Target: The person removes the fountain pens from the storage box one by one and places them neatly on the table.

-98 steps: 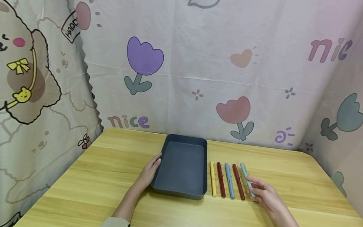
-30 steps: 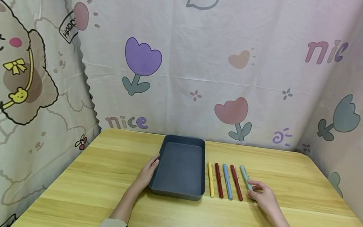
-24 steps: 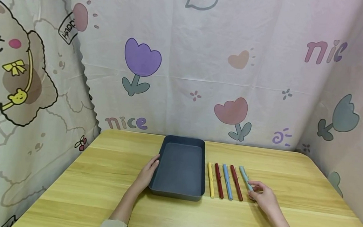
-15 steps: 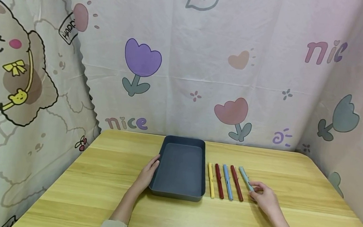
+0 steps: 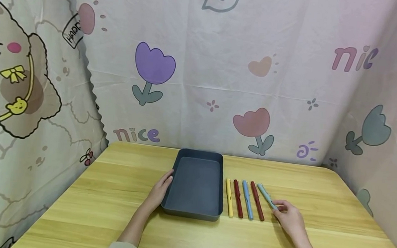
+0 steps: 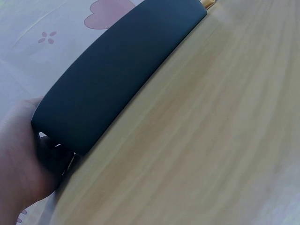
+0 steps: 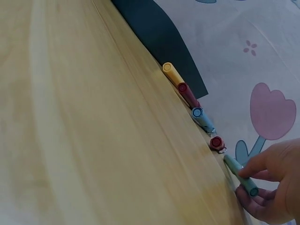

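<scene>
My left hand (image 5: 159,191) holds the left wall of a dark grey rectangular tray (image 5: 199,185); in the left wrist view the hand (image 6: 21,159) is at the tray's near corner. My right hand (image 5: 289,219) pinches the near end of a light green pen (image 5: 265,194) between thumb and fingers. That pen slants, its far end close to a dark red pen (image 5: 257,201). In the right wrist view the green pen (image 7: 240,174) sits between the thumb and the fingers, its round end showing.
Left of the green pen, a blue pen (image 5: 247,200), another dark red pen (image 5: 238,199) and a yellow pen (image 5: 229,198) lie side by side, right of the tray. The wooden table (image 5: 204,243) meets a printed curtain (image 5: 198,120) at its back edge.
The green pen has turned, its far end swinging left toward the dark red pen. My right hand has shifted slightly with it. The left hand stays on the tray.
</scene>
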`<state>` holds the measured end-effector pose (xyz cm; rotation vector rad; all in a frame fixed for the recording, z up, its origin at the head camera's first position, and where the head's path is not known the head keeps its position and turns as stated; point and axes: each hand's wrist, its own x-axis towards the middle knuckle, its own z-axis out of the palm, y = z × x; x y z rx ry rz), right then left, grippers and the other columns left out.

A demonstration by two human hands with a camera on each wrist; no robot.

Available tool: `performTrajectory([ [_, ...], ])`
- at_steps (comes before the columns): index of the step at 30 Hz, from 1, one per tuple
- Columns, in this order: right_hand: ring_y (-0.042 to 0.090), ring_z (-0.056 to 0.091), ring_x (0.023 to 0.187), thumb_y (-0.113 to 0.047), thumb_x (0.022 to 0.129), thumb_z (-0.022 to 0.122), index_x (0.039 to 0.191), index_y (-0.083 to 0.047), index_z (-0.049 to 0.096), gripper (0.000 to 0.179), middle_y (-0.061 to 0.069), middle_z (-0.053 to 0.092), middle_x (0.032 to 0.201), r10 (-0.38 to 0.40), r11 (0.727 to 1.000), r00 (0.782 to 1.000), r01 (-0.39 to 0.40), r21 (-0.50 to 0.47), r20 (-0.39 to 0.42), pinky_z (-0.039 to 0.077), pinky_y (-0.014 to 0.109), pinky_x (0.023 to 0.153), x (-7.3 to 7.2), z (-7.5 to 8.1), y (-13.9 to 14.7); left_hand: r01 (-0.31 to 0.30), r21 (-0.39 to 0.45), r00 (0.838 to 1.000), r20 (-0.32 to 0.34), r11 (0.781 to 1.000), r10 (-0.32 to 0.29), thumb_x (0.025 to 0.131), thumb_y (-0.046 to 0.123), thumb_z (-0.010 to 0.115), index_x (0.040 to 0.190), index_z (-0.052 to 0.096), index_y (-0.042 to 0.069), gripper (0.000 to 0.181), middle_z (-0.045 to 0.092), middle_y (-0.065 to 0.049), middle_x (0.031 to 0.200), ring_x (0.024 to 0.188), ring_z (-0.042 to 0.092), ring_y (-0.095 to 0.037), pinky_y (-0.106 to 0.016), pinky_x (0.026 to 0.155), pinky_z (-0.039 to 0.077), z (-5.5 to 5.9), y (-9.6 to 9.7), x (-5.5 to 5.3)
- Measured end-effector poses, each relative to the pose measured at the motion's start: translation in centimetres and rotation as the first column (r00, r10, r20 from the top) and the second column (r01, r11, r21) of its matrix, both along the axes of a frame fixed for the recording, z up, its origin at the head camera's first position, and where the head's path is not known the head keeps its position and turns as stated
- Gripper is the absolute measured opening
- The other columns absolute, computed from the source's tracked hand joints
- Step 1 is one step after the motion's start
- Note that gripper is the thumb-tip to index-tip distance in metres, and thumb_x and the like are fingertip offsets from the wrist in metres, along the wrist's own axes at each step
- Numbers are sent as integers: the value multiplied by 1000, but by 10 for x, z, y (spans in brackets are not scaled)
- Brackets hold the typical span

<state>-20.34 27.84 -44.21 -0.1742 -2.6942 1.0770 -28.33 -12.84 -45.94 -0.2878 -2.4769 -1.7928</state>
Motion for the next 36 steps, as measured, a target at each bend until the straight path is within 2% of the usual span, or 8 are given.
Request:
performTrajectory([
  [4,29,63,76,-3,82,63,106,4,62,25,19,63,90,-1,1000,1000,1,-8,-3,43,30,53,0,-2,1,-6,16,1000,6,1000,6,100,33,38,141,36,5,50,31,-19,143,130,25,-38,-54,102,21,-2,0,-1],
  [7,28,63,75,-3,82,61,106,4,62,25,20,62,90,0,1000,1000,0,-7,-11,42,28,49,0,-2,2,-3,22,1000,15,1000,3,99,35,38,142,36,6,51,31,-18,144,131,24,-37,-53,103,20,-1,0,-2],
  [14,34,64,79,0,80,62,104,5,63,25,20,63,88,9,1000,999,-8,15,-38,46,30,53,0,0,-1,4,22,1000,18,1000,-5,100,35,37,142,35,7,51,29,-17,144,131,23,-36,-53,103,20,0,0,-3],
  [22,32,63,77,1,80,61,105,6,62,25,16,63,86,6,1000,1000,-6,9,-21,46,31,53,2,0,-1,0,22,1000,20,1000,0,99,38,37,142,36,7,53,30,-17,144,132,23,-36,-53,103,19,-1,0,-1],
  [29,29,63,75,0,80,63,106,8,61,28,11,62,83,-16,1000,1000,16,10,1,44,30,52,3,-2,-1,-10,-1,1000,16,1000,10,100,33,38,142,36,7,49,31,-17,144,131,25,-36,-53,102,21,-4,2,1],
  [36,27,62,74,-2,80,64,105,7,63,27,10,63,82,-1,1000,1000,1,15,-28,45,30,55,-1,-3,-6,-9,14,1000,-6,1000,9,100,34,38,141,37,5,51,31,-18,143,130,25,-37,-53,102,21,-3,1,-1],
])
